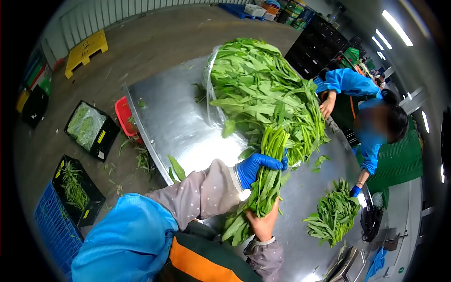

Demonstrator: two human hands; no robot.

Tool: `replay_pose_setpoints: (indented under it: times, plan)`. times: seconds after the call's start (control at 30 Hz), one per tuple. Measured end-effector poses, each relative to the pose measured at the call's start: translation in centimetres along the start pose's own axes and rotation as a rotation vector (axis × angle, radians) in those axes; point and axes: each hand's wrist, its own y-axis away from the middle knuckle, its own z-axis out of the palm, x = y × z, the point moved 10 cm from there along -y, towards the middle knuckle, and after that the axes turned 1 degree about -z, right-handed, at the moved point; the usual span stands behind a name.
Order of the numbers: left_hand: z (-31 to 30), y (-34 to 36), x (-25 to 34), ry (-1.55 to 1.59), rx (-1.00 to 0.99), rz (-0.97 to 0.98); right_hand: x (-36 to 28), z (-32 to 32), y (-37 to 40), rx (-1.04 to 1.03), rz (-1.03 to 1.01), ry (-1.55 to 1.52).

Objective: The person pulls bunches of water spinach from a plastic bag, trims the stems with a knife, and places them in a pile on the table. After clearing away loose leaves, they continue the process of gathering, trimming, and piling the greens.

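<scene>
Metal tabletop [162, 103] runs toward twelve o'clock, its far edge partly hidden by heaped greens [260, 80]. My gloved left hand [256, 168] clasps a bunch [268, 189] around its stems, and my bare right hand [264, 222], at six o'clock from the left, grips the leafy end, some fingers hidden behind. Between and beyond both hands, the bunch is bright green, slender stems pointing to one o'clock, long leaves drooping toward seven.

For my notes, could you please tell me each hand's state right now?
Left hand: closed, holding the bunch of leafy greens.
Right hand: closed, holding the same bunch.
</scene>
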Motion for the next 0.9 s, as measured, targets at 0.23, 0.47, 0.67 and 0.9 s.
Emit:
replay_pose_setpoints:
  times: [0.23, 0.47, 0.67, 0.9]
  plan:
    - [-15.0, 6.2, 7.9, -1.406, 0.697, 0.373, 8.8, -5.8, 4.0, -0.257, 0.091, 1.27]
    - [-3.4, 6.8, -1.4, -1.895, 0.029, 0.534, 3.2, -5.5, 5.6, -0.198, -0.177, 1.202]
    - [-7.0, 3.4, -11.9, -1.658, -0.345, -0.234, 0.5, -3.6, 6.1, -0.239, -0.234, 1.199]
    - [-8.1, 3.8, -10.7, -1.217, -0.384, -0.366, 0.0, -3.9, 6.1, -0.267, -0.21, 1.092]
